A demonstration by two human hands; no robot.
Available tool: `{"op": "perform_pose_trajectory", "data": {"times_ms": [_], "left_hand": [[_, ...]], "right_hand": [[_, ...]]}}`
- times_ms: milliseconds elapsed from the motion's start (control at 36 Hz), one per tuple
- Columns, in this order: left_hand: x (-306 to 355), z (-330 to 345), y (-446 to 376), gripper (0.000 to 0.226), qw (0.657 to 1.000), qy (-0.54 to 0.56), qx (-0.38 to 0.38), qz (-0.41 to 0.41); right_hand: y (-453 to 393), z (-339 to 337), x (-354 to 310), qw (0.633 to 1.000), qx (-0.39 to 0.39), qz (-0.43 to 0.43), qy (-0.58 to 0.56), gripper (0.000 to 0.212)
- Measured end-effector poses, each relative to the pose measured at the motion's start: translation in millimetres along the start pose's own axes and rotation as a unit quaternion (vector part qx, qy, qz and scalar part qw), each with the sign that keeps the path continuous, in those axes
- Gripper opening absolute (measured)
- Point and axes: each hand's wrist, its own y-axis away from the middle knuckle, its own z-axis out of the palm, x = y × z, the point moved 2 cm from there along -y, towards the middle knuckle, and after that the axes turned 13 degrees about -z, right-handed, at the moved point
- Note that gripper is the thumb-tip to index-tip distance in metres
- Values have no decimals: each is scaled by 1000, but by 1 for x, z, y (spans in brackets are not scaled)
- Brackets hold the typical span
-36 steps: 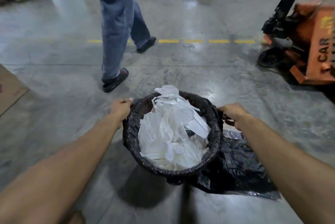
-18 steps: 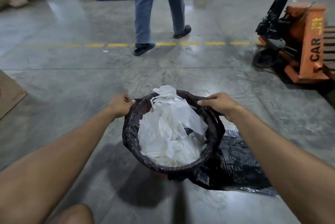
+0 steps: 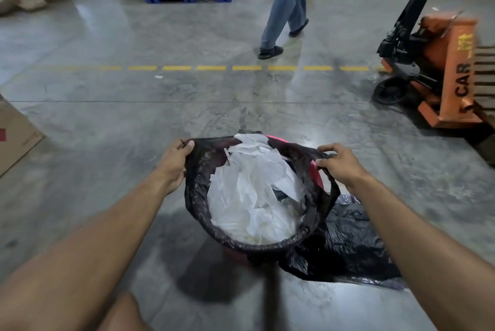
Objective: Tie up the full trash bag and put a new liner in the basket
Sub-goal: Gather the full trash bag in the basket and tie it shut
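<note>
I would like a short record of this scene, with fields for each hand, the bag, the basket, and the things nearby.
left hand: grips the bag's rim, left side
right hand: grips the bag's rim, right side
trash bag: black, open, untied
contents: white paper scraps, heaped
basket: red, rim partly bared on the right
spare liner: black, on the floor at the right
nearby: orange pallet jack; person walking

Open concrete floor (image 3: 134,121) left of basket (image 3: 320,178), spare black liner (image 3: 348,245) crowding its right, orange pallet jack (image 3: 442,76) far right
</note>
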Motion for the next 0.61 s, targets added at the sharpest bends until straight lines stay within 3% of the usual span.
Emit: {"op": "perform_pose_trajectory", "data": {"times_ms": [56,83,167,250,333,444,528,611], "left_hand": [[1,-6,2,17,994,92,-52,-17],[2,-11,0,18,994,86,-55,-25],[2,-23,-1,27,995,-97,6,-14],[-6,-37,4,54,960,-278,18,-9],[-20,-50,9,51,918,-396,9,-17],[-40,-54,25,26,951,-298,6,-86],[-60,-49,38,27,978,-147,-32,-147],[-77,-44,48,20,982,-114,-10,-151]], "right_hand": [[0,-1,3,999,21,-4,24,24],[-1,0,5,999,22,-1,28,22],[3,-3,7,999,14,13,45,18],[11,-7,11,993,-29,26,114,17],[21,-10,17,987,-73,54,130,17],[49,-8,26,991,-56,116,32,26],[77,11,28,986,-40,147,-72,39],[98,23,27,987,8,140,-83,28]]}}
